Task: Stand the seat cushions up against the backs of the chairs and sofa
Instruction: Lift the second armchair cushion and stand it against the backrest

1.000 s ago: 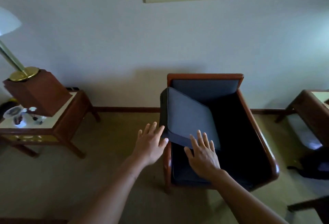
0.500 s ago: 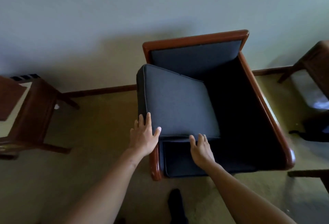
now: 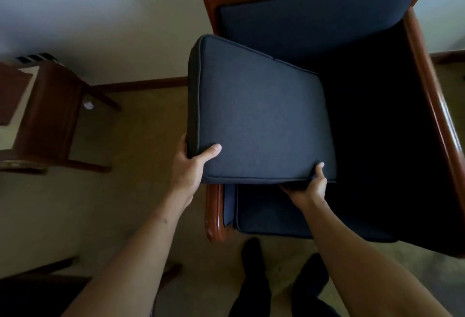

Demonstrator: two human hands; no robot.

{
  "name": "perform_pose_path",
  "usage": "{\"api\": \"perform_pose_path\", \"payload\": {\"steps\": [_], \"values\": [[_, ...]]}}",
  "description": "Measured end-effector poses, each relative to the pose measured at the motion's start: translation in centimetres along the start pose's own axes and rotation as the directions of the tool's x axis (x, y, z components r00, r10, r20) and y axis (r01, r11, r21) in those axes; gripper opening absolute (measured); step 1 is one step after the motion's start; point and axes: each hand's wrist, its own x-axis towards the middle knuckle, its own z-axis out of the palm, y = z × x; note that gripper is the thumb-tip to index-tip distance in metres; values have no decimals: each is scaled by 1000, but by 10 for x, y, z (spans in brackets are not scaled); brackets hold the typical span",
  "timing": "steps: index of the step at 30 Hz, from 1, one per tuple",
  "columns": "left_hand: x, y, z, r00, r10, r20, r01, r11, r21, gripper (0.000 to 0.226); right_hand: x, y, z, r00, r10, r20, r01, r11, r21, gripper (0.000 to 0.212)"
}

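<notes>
At far left a wooden bench (image 3: 47,112) is seen against the wall. The near left corner of the dark seat cushion (image 3: 259,115) is clamped by the left hand (image 3: 191,165), thumb on top and fingers under the side edge. The cushion is held tilted over the left arm of the wooden chair (image 3: 427,95), partly above the seat. Its near edge is gripped by the right hand (image 3: 308,185), thumb on top, fingers beneath.
</notes>
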Motion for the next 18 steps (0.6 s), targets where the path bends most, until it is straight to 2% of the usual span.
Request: {"api": "perform_pose_path", "payload": {"steps": [3, 10, 15, 18], "values": [[-9, 3, 3, 999, -27, -31, 27, 999, -23, 68, -7, -8, -4, 999, 52, -16, -52, 999, 0, 60], [-60, 53, 16, 998, -56, -11, 55, 995, -84, 40, -94, -66, -18, 993, 53, -105, -66, 990, -122, 59], [-96, 109, 27, 987, -160, -8, 159, 982, -105, 29, -186, -117, -18, 992, 25, -123, -55, 967, -248, 40], [-109, 141, 32, 962, -269, 48, 272, 960, -69, 35, -222, -142, -19, 987, -87, -134, 31, 927, -374, 61]]}}
